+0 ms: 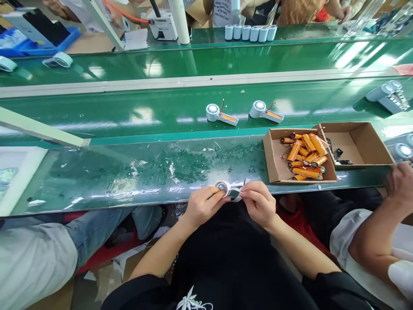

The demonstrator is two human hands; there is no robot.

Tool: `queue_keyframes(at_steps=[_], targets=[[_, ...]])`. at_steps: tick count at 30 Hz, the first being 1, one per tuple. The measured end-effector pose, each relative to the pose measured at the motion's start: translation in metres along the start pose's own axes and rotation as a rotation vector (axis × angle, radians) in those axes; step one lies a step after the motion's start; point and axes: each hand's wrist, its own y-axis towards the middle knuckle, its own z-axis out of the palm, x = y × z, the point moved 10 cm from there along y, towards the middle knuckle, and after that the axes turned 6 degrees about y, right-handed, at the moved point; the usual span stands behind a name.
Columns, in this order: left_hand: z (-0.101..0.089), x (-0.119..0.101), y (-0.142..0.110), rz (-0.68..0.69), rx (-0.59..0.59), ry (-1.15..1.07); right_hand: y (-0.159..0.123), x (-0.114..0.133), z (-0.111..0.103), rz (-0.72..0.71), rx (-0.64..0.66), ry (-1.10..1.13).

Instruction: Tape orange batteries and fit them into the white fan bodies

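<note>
At the front edge of the bench, my left hand (205,206) pinches a small roll of white tape (222,187) between thumb and fingers. A loose strip of tape (237,196) runs from the roll across to my right hand (260,202), whose thumb and fingertips are closed on its end. My fingers partly cover the strip. Just right of my right hand stands a cardboard box (269,161) full of orange battery cells (308,150) with thin wires. Beyond my hands, two small white fan units (213,112) (258,109) lie with orange cells in their handles.
A second cardboard box (358,142) with small black parts adjoins the first. More fan units (385,94) lie far right. Several white cylinders (248,32) line the far side. A co-worker's hand (400,183) is at right; another person's leg (106,228) is at left. A slanted post (41,127) rises at left.
</note>
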Motion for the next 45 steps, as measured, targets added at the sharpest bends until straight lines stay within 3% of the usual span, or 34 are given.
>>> queue_keyframes(at_steps=[3,6,12,17,21,22,24,26,27,30,33,37,41,43,45], targets=[[0.0,-0.012,0.002,0.064,0.003,-0.022,0.001,0.001,-0.004,-0.019,-0.046,-0.119],[0.001,-0.021,0.003,0.11,0.016,-0.045,0.004,0.003,0.004,-0.048,0.03,-0.107],[0.001,-0.014,-0.001,0.047,0.014,-0.028,-0.003,0.013,0.012,-0.14,0.121,-0.048],[-0.002,0.013,-0.006,-0.08,0.031,0.075,-0.02,0.028,0.023,-0.168,0.269,0.054],[-0.005,0.021,-0.006,-0.027,0.074,0.082,-0.02,0.03,0.031,-0.121,0.58,0.093],[-0.007,0.021,-0.006,0.0,0.07,0.088,-0.013,0.023,0.024,-0.088,0.615,0.086],[-0.011,0.02,-0.005,0.039,0.055,0.101,0.017,-0.007,-0.01,0.023,0.528,-0.057],[-0.012,0.017,-0.003,0.065,0.038,0.091,0.052,-0.051,-0.057,0.166,0.398,-0.375],[-0.012,0.015,-0.001,0.075,0.032,0.08,0.066,-0.074,-0.075,0.233,0.4,-0.558],[-0.008,0.009,0.003,0.093,0.029,0.059,0.088,-0.142,-0.101,0.393,0.641,-0.999],[0.0,0.004,0.005,0.1,0.057,0.055,0.091,-0.18,-0.099,0.431,0.826,-1.194],[0.003,0.005,0.003,0.104,0.056,0.043,0.082,-0.193,-0.09,0.398,0.86,-1.22],[0.01,0.015,0.001,0.058,0.085,0.069,0.083,-0.194,-0.103,0.399,0.795,-1.152],[0.019,0.016,-0.001,0.035,0.12,0.088,0.092,-0.182,-0.109,0.387,0.695,-1.07],[0.029,0.01,-0.012,0.042,0.147,0.066,0.098,-0.152,-0.106,0.319,0.559,-0.932]])
